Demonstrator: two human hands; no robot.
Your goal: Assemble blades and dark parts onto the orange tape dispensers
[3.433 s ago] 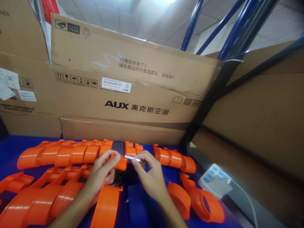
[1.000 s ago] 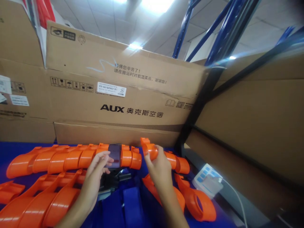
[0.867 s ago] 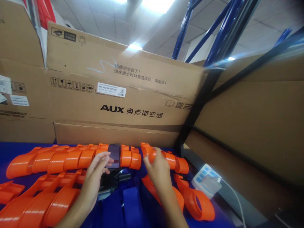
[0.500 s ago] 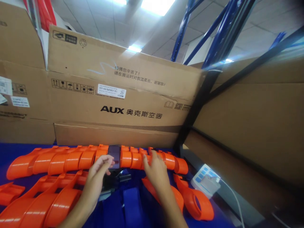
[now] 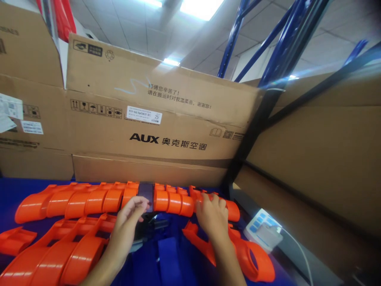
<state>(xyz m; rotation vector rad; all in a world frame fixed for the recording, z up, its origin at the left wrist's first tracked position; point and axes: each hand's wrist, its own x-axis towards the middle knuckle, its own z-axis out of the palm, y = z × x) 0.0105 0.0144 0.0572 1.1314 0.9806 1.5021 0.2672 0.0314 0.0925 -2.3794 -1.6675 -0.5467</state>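
Note:
A long row of curved orange plastic pieces (image 5: 76, 204) lies across the blue surface. My right hand (image 5: 212, 216) is over the right end of this row, its fingers bent around one orange plastic piece, the grip partly hidden by the hand. My left hand (image 5: 127, 220) hovers in front of a dark phone-like slab (image 5: 146, 195) standing in the row. Its fingers are curled towards the thumb; whatever is between them, if anything, cannot be made out. Below the left hand sits a dark object with black clips (image 5: 159, 224), partly covered.
More orange pieces (image 5: 53, 260) lie at the front left, and a looped one (image 5: 258, 262) at the right. A white power strip (image 5: 263, 230) with a plugged-in cable is beside it. Behind stand a cardboard box (image 5: 166, 119) and a dark rack post (image 5: 253, 131).
My right hand has moved right along the row, and its fingers now bend over pieces nearer the end. My left hand keeps nearly the same pose. The view has shifted slightly.

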